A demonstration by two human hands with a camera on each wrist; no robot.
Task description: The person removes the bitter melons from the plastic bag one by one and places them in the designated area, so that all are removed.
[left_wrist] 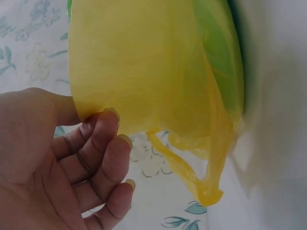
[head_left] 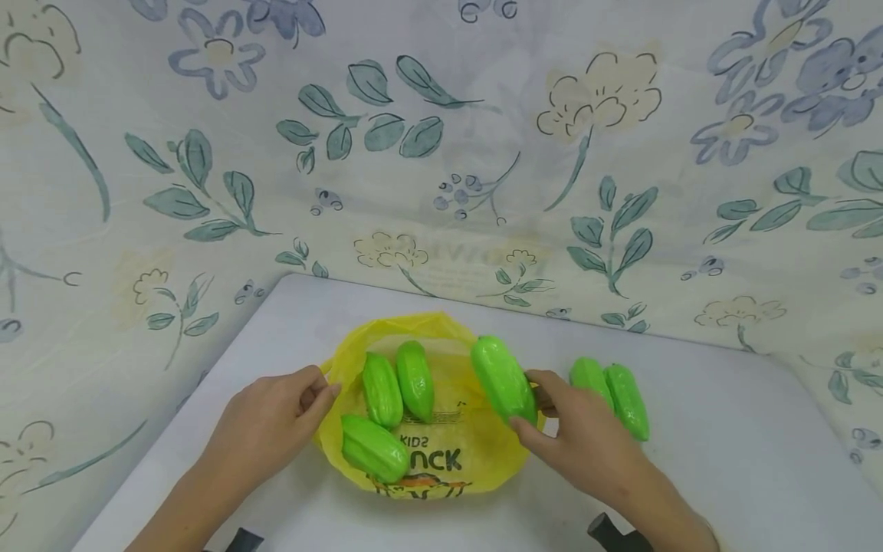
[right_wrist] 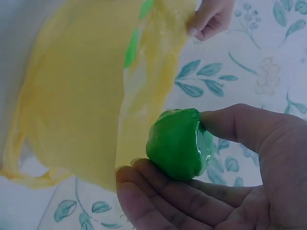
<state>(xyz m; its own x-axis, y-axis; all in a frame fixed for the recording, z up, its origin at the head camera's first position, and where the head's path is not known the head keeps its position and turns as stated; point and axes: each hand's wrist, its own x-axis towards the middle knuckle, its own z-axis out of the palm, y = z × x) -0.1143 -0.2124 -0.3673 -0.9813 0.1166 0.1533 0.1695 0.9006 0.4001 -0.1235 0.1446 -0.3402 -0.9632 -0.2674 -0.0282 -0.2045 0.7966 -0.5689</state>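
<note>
A yellow plastic bag [head_left: 483, 452] lies with its mouth open, holding several green ridged fruit-like pieces, one [head_left: 415, 382] near its middle. My left hand [head_left: 272, 418] pinches the bag's left rim between thumb and fingers; the left wrist view shows the pinch on the yellow film [left_wrist: 139, 62]. Over the bag's right side, my right hand [head_left: 586, 437] grips another green piece [head_left: 502, 377] by thumb and fingers. In the right wrist view that piece [right_wrist: 177, 143] is seen end-on, beside the bag's edge.
Two more green pieces, one at the far right [head_left: 628, 402], lie on the white table [head_left: 731, 429] behind my right hand. A floral cloth [head_left: 441, 169] rises behind the table. Dark objects [head_left: 614, 533] show at the bottom edge near both forearms.
</note>
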